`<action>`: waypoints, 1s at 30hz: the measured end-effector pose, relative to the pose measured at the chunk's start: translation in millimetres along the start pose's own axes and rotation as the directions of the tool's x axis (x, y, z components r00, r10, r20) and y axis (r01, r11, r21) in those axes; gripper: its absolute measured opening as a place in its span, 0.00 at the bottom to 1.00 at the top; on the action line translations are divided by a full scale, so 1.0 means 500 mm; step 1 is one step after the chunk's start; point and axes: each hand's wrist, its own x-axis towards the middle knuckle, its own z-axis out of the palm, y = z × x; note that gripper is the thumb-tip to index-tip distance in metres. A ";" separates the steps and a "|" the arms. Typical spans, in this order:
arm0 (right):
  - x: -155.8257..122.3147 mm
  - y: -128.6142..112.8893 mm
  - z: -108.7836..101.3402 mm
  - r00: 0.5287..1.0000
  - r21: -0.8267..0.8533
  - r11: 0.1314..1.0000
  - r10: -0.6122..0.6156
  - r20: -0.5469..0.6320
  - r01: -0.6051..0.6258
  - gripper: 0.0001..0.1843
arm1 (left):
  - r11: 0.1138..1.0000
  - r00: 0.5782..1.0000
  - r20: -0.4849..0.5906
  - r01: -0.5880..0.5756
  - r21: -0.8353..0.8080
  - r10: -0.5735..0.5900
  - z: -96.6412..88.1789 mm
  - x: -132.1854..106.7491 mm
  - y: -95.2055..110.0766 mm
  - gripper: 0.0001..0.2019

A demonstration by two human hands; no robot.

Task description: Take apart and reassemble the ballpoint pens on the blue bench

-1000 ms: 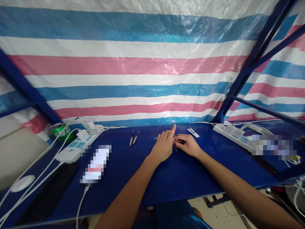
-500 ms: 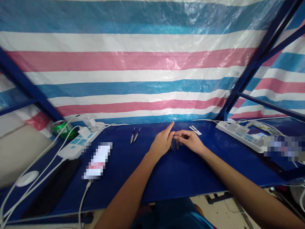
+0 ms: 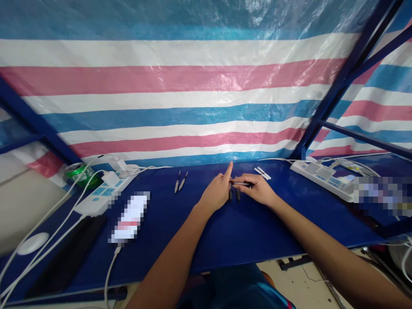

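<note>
**Right hand pinches a slim black-and-silver rod (image 3: 241, 183) just above the deep blue bench (image 3: 225, 240)**

And here's the picture: the right hand (image 3: 257, 189) has that rod clamped between thumb and fingers, its long axis running sideways across the bench, its pointed tip aimed left. The left hand (image 3: 215, 192) is right there beside the tip, on the near side of it, open and holding nothing that I can see, its index finger (image 3: 229, 169) raised and pointing away up the bench. The two hands are close together but apart, with the rod's tip reaching into the small gap between them, so the right hand is the one on it.

Directly below the rod, two short dark pieces (image 3: 234, 196) stand out on the blue surface, side by side, just under the fingers. Count on along the bench: two dark slender pens (image 3: 179, 183) lie well to the left, almost parallel, tips toward the person. Two white sticks (image 3: 262, 173) sit just past the right hand, close together. That makes one rod in hand, two pieces beneath, two pens, two sticks.

Round the edges, two white power strips, left (image 3: 103, 196) and right (image 3: 322, 180), trail white cables, and one green drinks can (image 3: 79, 175) stands at the far left corner. Behind it all hangs a striped tarpaulin (image 3: 161, 77).
</note>
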 end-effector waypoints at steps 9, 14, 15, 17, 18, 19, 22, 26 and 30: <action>0.001 -0.006 0.003 0.999 0.070 0.997 0.037 -0.006 -0.036 0.15 | 0.985 0.998 0.070 -0.005 0.171 -0.007 0.014 0.000 -0.001 0.42; 0.000 -0.007 0.004 0.997 0.104 0.992 0.071 -0.007 -0.070 0.15 | 0.967 0.997 0.082 -0.008 0.254 -0.013 0.011 0.001 -0.006 0.37; 0.000 -0.006 0.005 0.997 0.115 0.990 0.081 -0.010 -0.079 0.15 | 0.964 0.996 0.082 -0.005 0.265 -0.017 0.010 0.002 -0.007 0.37; -0.001 -0.004 0.008 0.994 0.146 0.985 0.103 -0.028 -0.098 0.16 | 0.962 0.997 0.079 -0.003 0.272 -0.019 0.009 0.002 -0.008 0.36; -0.001 -0.002 0.009 0.993 0.162 0.981 0.114 -0.041 -0.106 0.16 | 0.963 0.997 0.077 -0.004 0.270 -0.017 0.010 0.002 -0.008 0.36; 0.000 -0.001 0.009 0.991 0.176 0.978 0.125 -0.053 -0.113 0.16 | 0.963 0.997 0.072 -0.004 0.269 -0.016 0.010 0.001 -0.009 0.35; 0.000 0.000 0.008 0.990 0.181 0.976 0.133 -0.048 -0.122 0.16 | 0.963 0.999 0.053 -0.006 0.270 -0.009 0.014 0.000 -0.011 0.35; -0.001 -0.004 0.010 0.991 0.097 0.987 0.123 0.050 -0.128 0.16 | 0.958 0.999 0.036 -0.012 0.286 0.001 0.019 0.000 -0.009 0.33; -0.001 -0.004 0.012 0.992 0.101 0.987 0.127 0.018 -0.128 0.18 | 0.955 0.999 0.035 0.004 0.297 -0.015 0.020 0.001 -0.007 0.31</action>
